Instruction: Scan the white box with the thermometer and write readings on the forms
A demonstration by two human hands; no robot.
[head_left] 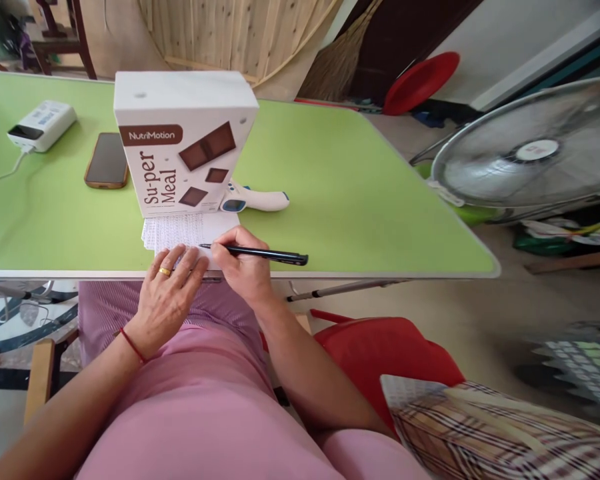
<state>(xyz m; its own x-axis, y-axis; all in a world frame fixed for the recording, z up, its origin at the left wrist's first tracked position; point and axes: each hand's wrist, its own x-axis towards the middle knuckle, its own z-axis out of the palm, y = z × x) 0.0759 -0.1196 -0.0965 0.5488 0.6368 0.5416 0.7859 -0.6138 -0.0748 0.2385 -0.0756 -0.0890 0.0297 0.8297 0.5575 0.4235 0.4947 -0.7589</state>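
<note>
Between the fingers and thumb of my right hand (244, 263) is a black pen (275, 255), its tip resting at the written sheets. My left hand (173, 293), with a gold ring, lies flat with fingers stretched over the lower edge of the paper (180, 230). Rows of small handwriting cover much of the paper's left part; the right part looks blank. Directly behind it a white "NutriMotion Su-per Meal" box (185, 147) stands upright. A white and blue handheld thermometer (255, 199) lies partly hidden beside the box.
The green table (340, 193) carries a phone (107, 160) and a white power bank (43, 125) with a cable, both left of the box. To the right stands a large fan (535, 150). A red chair (385, 353) is below the table's edge.
</note>
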